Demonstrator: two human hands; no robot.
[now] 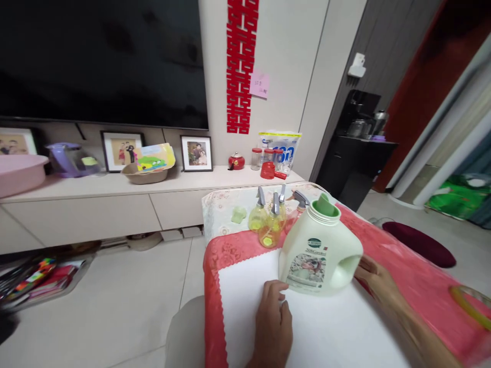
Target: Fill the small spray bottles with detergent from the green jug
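A pale green detergent jug (320,250) stands upright on a white scallop-edged mat (247,306). Its cap is off, and a green spout (325,204) shows in the neck. My left hand (273,319) is at the jug's lower left corner, fingers loosely bent and apart, with nothing in them. At the handle side is my right hand (374,278), fingers stretched toward the jug. Their tips are partly hidden, so I cannot tell whether they touch it. Behind the jug stand several spray bottles, a yellow one (270,232) foremost and a pink one (294,217) partly covered.
A red cloth (226,250) covers the table under the mat. A roll of yellowish tape (471,306) lies at the right edge. Near the far end is a small green item (238,214). Beyond runs a low white cabinet (184,204) with picture frames, jars and a red ladle-like cup (268,170).
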